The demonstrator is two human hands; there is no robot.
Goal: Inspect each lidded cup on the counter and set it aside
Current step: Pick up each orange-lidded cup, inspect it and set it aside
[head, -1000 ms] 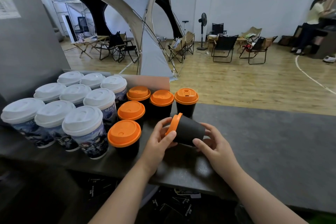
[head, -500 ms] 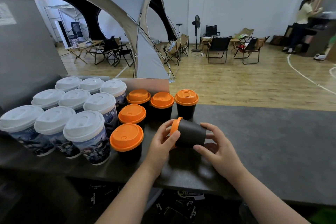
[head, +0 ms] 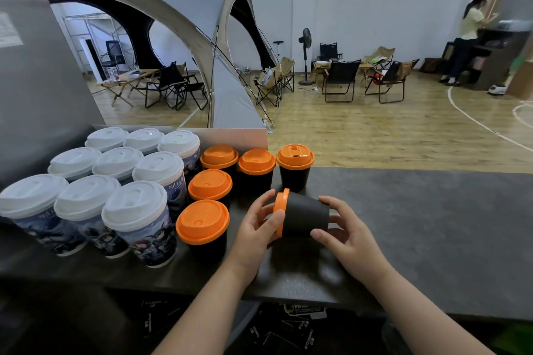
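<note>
A black cup with an orange lid (head: pixel 305 215) lies on its side just above the dark counter (head: pixel 432 225), lid to the left. My left hand (head: pixel 256 228) grips its lid end, thumb across the orange rim. My right hand (head: pixel 346 235) curls round its base. Several more black cups with orange lids (head: pixel 210 184) stand upright to the left and behind. Further left stand several taller printed cups with white lids (head: pixel 135 204).
A grey panel (head: pixel 43 81) rises behind the white-lidded cups. Beyond the counter lie a wooden floor, a tent (head: pixel 173 8), folding chairs (head: pixel 337 78) and a person (head: pixel 468 37) at the far right. The counter stretches to the right of my hands.
The held cup has turned slightly, its lid now nearly edge-on. Both hands keep their hold and stay in about the same place.
</note>
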